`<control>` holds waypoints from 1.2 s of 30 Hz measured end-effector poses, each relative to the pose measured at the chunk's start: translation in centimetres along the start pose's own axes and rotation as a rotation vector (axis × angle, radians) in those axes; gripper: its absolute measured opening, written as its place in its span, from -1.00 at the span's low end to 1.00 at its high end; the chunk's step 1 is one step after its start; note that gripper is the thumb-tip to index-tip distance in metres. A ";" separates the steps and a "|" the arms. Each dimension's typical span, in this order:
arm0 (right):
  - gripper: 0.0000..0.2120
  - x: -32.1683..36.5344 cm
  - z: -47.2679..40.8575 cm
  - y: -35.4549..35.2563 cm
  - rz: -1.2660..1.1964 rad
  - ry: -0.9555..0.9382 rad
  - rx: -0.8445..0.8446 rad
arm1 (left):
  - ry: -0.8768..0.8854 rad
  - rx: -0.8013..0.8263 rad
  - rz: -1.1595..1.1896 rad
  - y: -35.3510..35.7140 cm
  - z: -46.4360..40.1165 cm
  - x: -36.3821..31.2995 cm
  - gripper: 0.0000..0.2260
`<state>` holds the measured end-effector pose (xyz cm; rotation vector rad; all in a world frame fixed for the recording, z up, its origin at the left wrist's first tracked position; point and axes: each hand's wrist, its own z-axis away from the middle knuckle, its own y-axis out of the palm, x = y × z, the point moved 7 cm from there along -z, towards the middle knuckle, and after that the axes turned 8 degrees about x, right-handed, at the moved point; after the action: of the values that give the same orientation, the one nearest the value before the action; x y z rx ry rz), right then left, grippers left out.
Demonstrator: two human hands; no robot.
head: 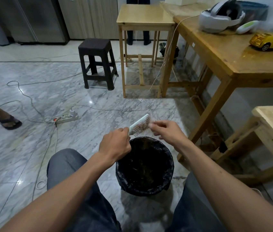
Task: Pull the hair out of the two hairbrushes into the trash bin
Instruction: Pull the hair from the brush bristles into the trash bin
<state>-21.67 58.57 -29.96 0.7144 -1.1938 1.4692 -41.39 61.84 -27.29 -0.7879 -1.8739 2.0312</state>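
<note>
A pale green hairbrush (140,124) is held just above the far rim of the trash bin (120,171), bristles facing me, with brownish hair caught in them. My left hand (114,144) grips its handle. My right hand (165,130) pinches at the hair near the brush's tip with thumb and fingertips. The bin is round, lined with a black bag, and stands on the floor between my knees; dark hair lies inside it. A second brush, white and green (247,26), lies on the wooden table at the upper right.
Cables and a power strip (67,118) run across the marble floor to the left. A dark stool (97,62) and wooden tables (216,52) stand ahead and right; a headset (219,19) and yellow toy car (269,41) sit on one. Another person's sandalled foot (8,122) is at far left.
</note>
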 end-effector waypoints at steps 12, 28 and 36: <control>-0.84 -5.6 -1.6 -4.8 -0.100 0.262 -0.496 | 0.025 0.055 -0.015 -0.4 0.2 0.5 -0.89; -0.53 -2.8 0.6 -3.0 0.122 0.240 -0.093 | -0.050 0.051 -0.020 -0.9 0.8 2.1 -0.91; -0.70 0.5 -0.4 1.5 -0.050 0.055 0.169 | 0.005 0.024 -0.077 -1.1 0.2 0.8 -0.84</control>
<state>-23.17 59.19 -30.09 0.8076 -1.0114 1.5505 -42.32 62.19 -26.35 -0.7024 -1.8447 1.9996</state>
